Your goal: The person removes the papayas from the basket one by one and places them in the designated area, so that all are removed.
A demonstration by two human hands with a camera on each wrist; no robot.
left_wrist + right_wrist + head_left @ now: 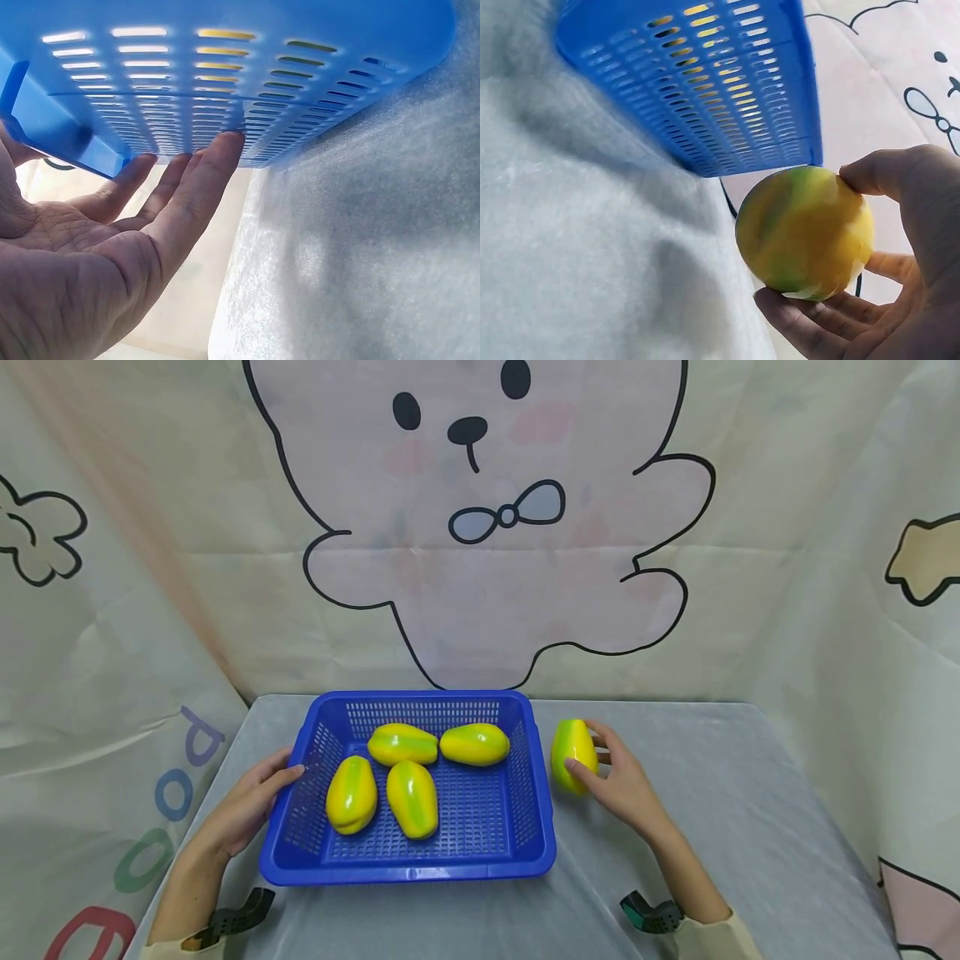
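A blue plastic basket (480, 827) with slotted walls has several yellow-green papayas lying in it, two of them being the left papaya (352, 795) and the lower middle papaya (412, 800). My left hand (251, 802) holds the basket's left side, its thumb over the rim. In the left wrist view, the fingers (199, 180) lie against the outer slotted wall. Just beyond the right wall, my right hand (618, 777) grips another papaya (802, 232) between thumb and fingers. That papaya stands roughly upright in the head view, with its rounded end toward the right wrist camera.
A grey cloth covers the table (720, 810) under the basket. Behind it hangs a pale curtain (787, 610) with a cartoon bear, and more printed fabric flanks the left and right. Dark straps (651, 913) circle both wrists.
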